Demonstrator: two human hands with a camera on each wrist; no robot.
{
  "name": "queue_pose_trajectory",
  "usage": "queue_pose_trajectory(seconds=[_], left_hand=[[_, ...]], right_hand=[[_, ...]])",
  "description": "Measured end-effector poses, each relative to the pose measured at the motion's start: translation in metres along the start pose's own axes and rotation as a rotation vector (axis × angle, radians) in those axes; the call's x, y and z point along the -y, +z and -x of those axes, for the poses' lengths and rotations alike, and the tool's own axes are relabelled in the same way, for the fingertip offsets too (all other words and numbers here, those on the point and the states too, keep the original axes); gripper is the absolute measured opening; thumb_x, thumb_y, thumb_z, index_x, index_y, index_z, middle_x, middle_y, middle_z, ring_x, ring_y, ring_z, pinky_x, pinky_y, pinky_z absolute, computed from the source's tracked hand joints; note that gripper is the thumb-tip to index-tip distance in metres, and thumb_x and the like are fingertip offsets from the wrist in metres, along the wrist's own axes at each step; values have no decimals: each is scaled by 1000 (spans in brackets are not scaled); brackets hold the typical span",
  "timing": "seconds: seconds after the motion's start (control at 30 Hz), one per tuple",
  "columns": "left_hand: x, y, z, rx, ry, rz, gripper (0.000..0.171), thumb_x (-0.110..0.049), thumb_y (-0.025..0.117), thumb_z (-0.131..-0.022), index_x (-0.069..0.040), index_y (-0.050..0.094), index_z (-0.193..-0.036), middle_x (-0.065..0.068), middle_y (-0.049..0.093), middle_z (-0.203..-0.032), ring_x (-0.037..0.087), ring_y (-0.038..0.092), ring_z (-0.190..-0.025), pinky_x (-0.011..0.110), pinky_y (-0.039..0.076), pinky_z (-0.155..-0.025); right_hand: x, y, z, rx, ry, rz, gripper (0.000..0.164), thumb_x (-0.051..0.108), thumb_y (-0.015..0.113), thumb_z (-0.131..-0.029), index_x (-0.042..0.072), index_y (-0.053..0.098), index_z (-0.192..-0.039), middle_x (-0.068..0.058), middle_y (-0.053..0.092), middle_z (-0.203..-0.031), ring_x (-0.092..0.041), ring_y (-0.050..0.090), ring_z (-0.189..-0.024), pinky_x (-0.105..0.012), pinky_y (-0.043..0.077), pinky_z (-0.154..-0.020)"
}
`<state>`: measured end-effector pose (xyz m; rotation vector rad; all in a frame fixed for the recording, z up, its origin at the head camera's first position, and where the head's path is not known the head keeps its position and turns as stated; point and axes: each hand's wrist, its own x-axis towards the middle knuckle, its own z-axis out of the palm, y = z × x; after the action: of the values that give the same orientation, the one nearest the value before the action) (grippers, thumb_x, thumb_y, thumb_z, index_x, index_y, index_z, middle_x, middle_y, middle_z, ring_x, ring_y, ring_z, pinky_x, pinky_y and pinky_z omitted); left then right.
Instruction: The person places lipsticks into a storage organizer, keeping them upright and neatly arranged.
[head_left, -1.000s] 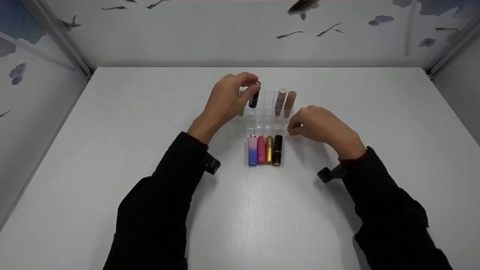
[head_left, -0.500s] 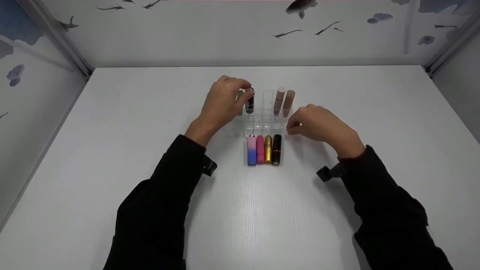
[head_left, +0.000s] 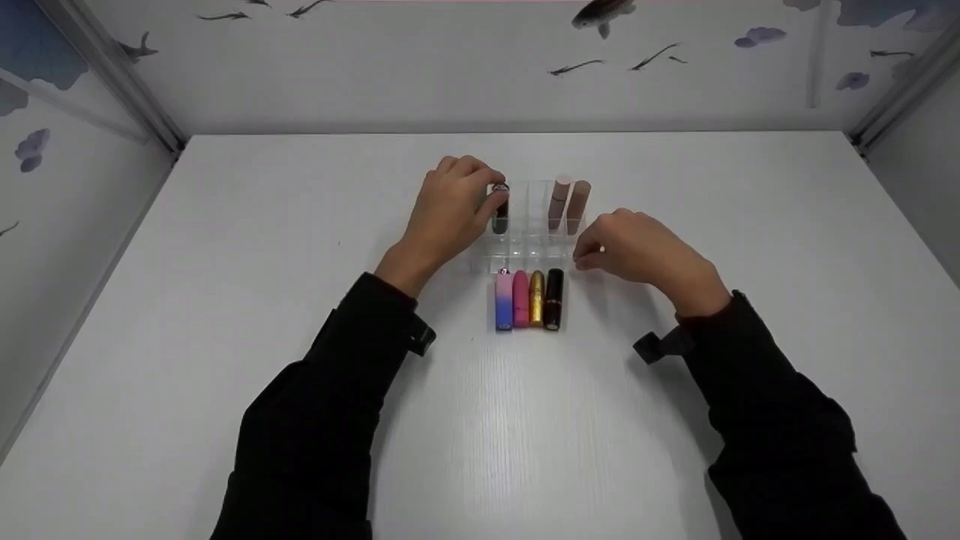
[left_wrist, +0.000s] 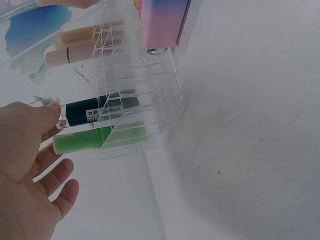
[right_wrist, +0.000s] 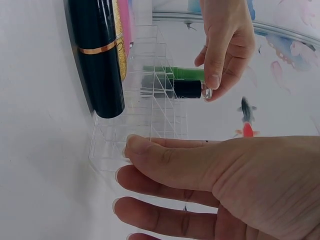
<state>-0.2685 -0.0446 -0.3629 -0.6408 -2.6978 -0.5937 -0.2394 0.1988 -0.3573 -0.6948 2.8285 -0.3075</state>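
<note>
The white table (head_left: 480, 420) carries, mid-frame, a clear plastic divided rack (head_left: 525, 244), pink-and-blue square tube (head_left: 503, 304), pink tube (head_left: 520, 300), gold tube (head_left: 536, 300) and black tube (head_left: 553, 300).

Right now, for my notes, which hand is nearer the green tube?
Left hand, holding the dark tube beside the green tube; the right hand is by the opposite end of the rack.

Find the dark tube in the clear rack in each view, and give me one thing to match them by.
Head: dark tube just above centre, at the rack's left.
Left wrist: dark tube left, near mid-height, above the green tube.
Right wrist: dark tube upper right, below the green tube.
Shared landmark: the clear rack.
</note>
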Motion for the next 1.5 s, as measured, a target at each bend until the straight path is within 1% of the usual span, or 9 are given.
queue_pose_trajectory(seconds=[0.37, 0.57, 0.67, 0.73, 0.83, 0.93, 1.03, 1.27, 1.5], left_hand=[[0, 1, 3, -25, 48, -35, 28, -31, 54, -96, -17, 66, -117, 1, 60, -114, 19, 50, -113, 36, 41, -93], [2, -3, 6, -63, 65, -18, 36, -33, 53, -96, -19, 57, -129, 2, 58, -121, 20, 49, -118, 38, 42, -94], [0, -11, 10, -107, 67, 3, 35, -32, 53, -96, -19, 57, -128, 2, 57, -122, 20, 49, -117, 36, 42, -94], [-2, -19, 15, -144, 88, 33, 31, -29, 54, -96, -18, 60, -124, 3, 58, -118, 19, 51, -111, 33, 43, -91], [-7, -30, 25, -196, 148, 69, 26, -27, 57, -95, -16, 65, -116, 3, 61, -110, 18, 55, -100, 30, 46, -85], [-10, -37, 34, -216, 203, 94, 22, -25, 60, -93, -15, 67, -111, 2, 63, -104, 15, 58, -92, 27, 48, -79], [-10, -38, 41, -200, 219, 105, 20, -24, 62, -91, -14, 68, -108, 2, 64, -102, 14, 60, -89, 25, 50, -79], [1, -29, 55, -119, 191, 67, 15, -21, 64, -90, -14, 70, -101, 1, 67, -94, 14, 62, -84, 23, 50, -73], [7, -12, 59, 9, 111, 12, 14, -21, 68, -87, -13, 72, -97, 2, 69, -87, 15, 61, -76, 28, 51, -68]], right_hand=[[2, -1, 0, 15, 17, 1, 10, 15, 72, -83, 14, 76, -92, 0, 72, -83, -15, 58, -72, -32, 47, -67], [1, -1, -1, 15, 15, -3, 10, 15, 72, -83, 14, 76, -92, 0, 72, -84, -14, 59, -72, -32, 48, -67], [1, 0, -1, 13, 13, 1, 10, 15, 72, -83, 13, 76, -92, 0, 72, -84, -14, 59, -71, -32, 48, -67], [1, 0, 0, 10, 9, 5, 10, 15, 72, -83, 14, 76, -92, 0, 72, -84, -14, 59, -71, -32, 48, -67], [1, 0, -1, 3, 2, 9, 10, 14, 72, -82, 13, 76, -91, 0, 72, -83, -13, 59, -71, -32, 48, -66], [1, 0, -1, -2, -1, 9, 10, 14, 72, -82, 13, 76, -92, 0, 72, -84, -13, 60, -72, -32, 49, -67], [0, 1, -1, -1, 8, 3, 10, 14, 72, -82, 13, 76, -92, 0, 72, -84, -14, 60, -72, -33, 49, -68], [0, 1, -1, 4, 15, 4, 10, 15, 73, -82, 13, 76, -92, 0, 72, -84, -15, 59, -72, -33, 48, -67], [0, 2, -1, 5, 12, 0, 11, 14, 73, -82, 13, 76, -93, 0, 72, -84, -15, 58, -72, -32, 48, -67]])
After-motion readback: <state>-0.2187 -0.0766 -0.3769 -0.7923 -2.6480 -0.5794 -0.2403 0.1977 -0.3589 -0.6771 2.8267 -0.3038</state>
